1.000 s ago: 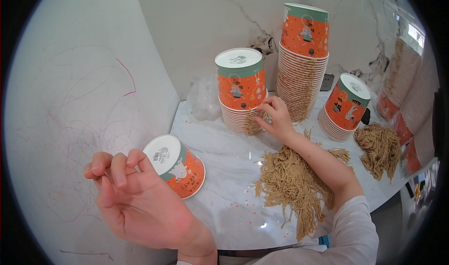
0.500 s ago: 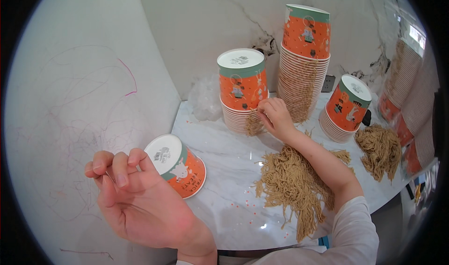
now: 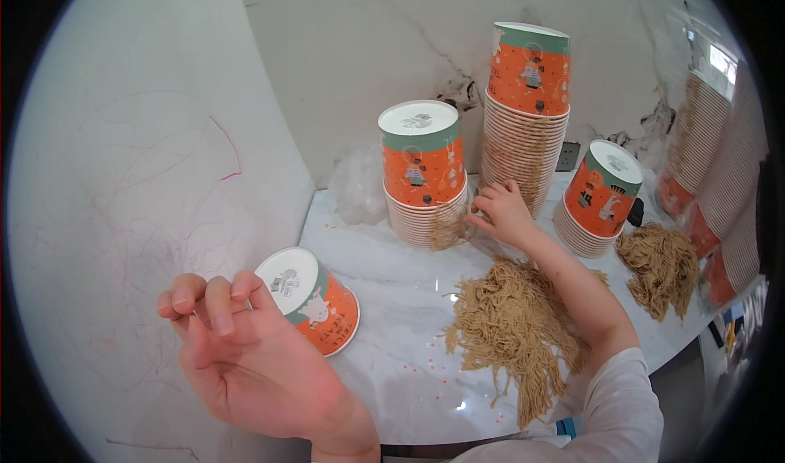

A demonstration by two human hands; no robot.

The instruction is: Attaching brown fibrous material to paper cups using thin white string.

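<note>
My left hand (image 3: 253, 365) is raised at the lower left, palm up, with curled fingers drawn toward the thumb. Whatever they hold, if anything, is too small to make out. Behind it an upside-down orange and green paper bucket (image 3: 325, 324) stands on the table. My right hand (image 3: 505, 215) is beside a short stack of upturned buckets (image 3: 421, 164), fingers bent and close together; I cannot make out anything in their tips. Tan cord strands (image 3: 449, 224) hang on that stack's right side. Under my right forearm lies a large heap of tan cords (image 3: 511, 332).
A tall bucket stack (image 3: 525, 111) stands behind my right hand, with more cords on its side. Farther right are a smaller stack (image 3: 601, 197) and another cord heap (image 3: 658, 268). Clear plastic (image 3: 357, 186) lies by the wall. Wrapped stacks (image 3: 695, 144) line the right edge.
My right hand has moved right, away from the strands on the short stack. My left hand stays nearly in place. The view has tilted slightly, so the stacks sit lower.
</note>
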